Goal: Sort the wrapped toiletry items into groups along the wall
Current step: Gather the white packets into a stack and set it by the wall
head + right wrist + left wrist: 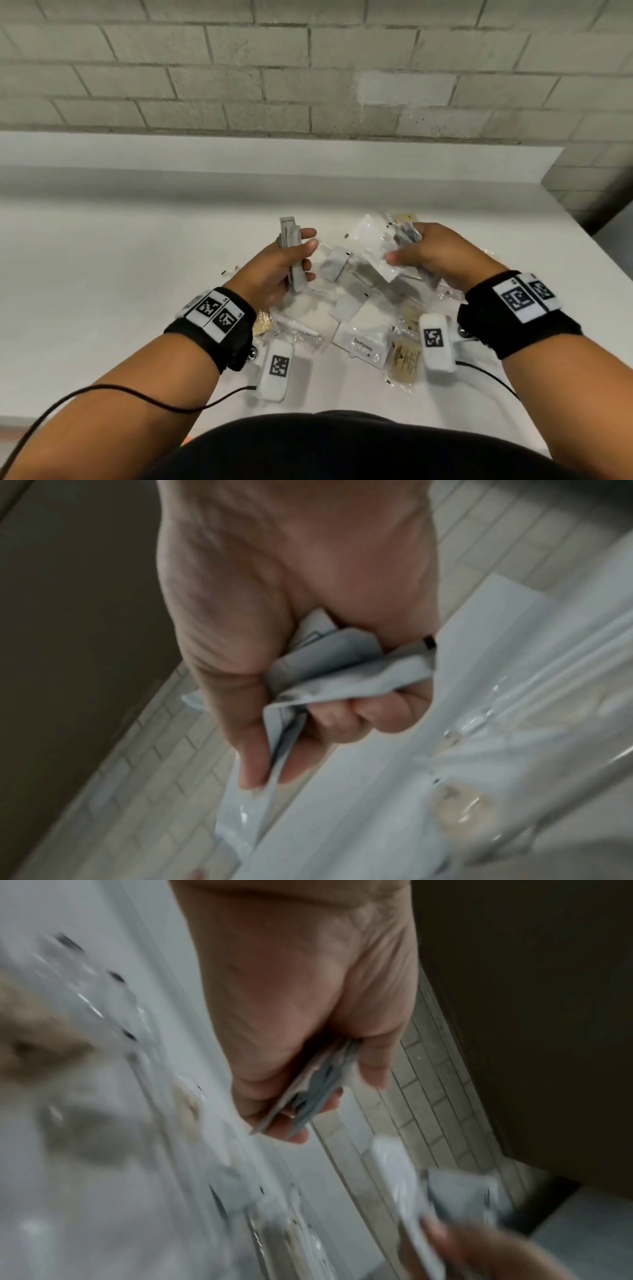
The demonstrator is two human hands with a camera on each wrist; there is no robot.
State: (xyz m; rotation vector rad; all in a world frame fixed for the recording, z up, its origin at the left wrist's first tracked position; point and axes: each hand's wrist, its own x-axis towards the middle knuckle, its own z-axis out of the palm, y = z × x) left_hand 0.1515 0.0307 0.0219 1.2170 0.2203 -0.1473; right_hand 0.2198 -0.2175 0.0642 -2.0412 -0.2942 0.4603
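A heap of wrapped toiletry packets [363, 308] lies on the white counter [120, 274] in front of me. My left hand [291, 260] grips a small stack of narrow grey sachets [291, 253] upright above the heap's left edge; the left wrist view shows the same grey sachets [315, 1088] pinched between thumb and fingers. My right hand [421, 253] holds crumpled grey-white packets [406, 236] and pinches a larger clear-white packet [376, 246] over the heap's right side. In the right wrist view the fingers [342, 718] curl round those packets [335, 674].
A white "Toothpaste" packet [363, 344] and tan wrapped items [406, 359] lie near the counter's front. A pale brick wall [308, 68] runs behind a raised white ledge [274, 154]. The counter ends at the right edge [582, 233]. A black cable [102, 394] trails from my left wrist.
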